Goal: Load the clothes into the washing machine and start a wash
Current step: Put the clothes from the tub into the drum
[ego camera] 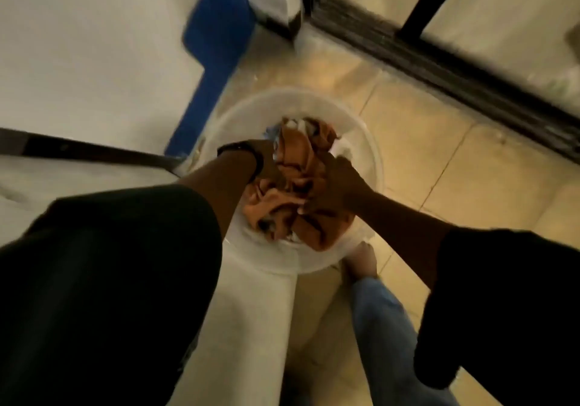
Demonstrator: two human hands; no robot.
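Well, the head view is the only one I get, and it is blurred. It looks straight down on a white basin [361, 136] standing on the tiled floor [423, 161], just beside what I take to be the washer [94, 45], a white body with a blue edge. The clothes [298, 151], mostly an orange-brown bundle with bits of white and blue under it, lie heaped inside the basin.

My right hand [335, 186] has its fingers curled into the orange cloth at the near side of the heap. My left hand [271, 165], with a dark band [248, 151] at the wrist, is pushed into the far side of the same bundle. Its fingers are buried in cloth, so I cannot tell whether they grip or only press. A leg in jeans [376, 311] shows below the basin.

As I judge it, the job is at its beginning. The load sits in the basin, nothing is seen in the washer, its opening is out of view, and lifting, loading and starting the wash all remain.
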